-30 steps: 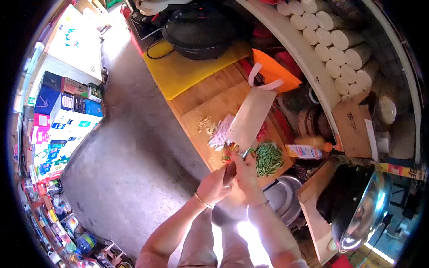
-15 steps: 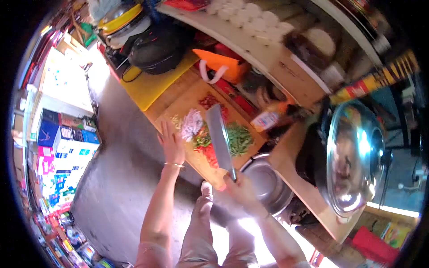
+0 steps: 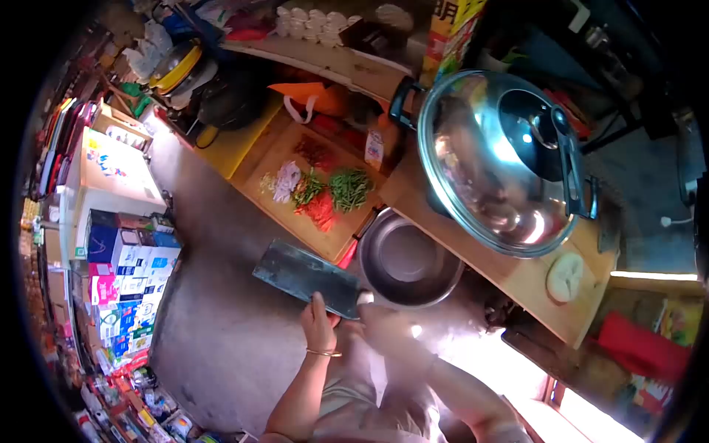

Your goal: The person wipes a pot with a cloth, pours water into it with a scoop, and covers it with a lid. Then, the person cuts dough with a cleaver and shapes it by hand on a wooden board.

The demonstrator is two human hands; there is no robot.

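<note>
A broad cleaver (image 3: 306, 277) is held flat over the gap between my body and the counter, its blade pointing left. My right hand (image 3: 388, 328) is closed around the handle end, slightly blurred. At the blade's near edge, my left hand (image 3: 319, 328) pinches it, one finger lying on the face. Beyond the blade, a wooden cutting board (image 3: 269, 210) bears chopped heaps: green strips (image 3: 350, 189), red pieces (image 3: 319, 211), mixed green pieces (image 3: 307, 189), pale purple slices (image 3: 286, 181), pale bits (image 3: 267, 181) and dark red pieces (image 3: 314, 152).
A grey metal basin (image 3: 410, 258) stands right of the board. A large lidded pan (image 3: 480, 162) sits on the wooden counter (image 3: 517, 273), near a round whitish piece (image 3: 565, 277). Behind the board are a bottle (image 3: 374, 146) and an orange bag (image 3: 317, 98). Stacked boxes (image 3: 133, 273) stand left.
The cleaver has moved off the board toward me and turned flat, blade leftward. My left hand has left the board's edge and come to the blade. The view has shifted right.
</note>
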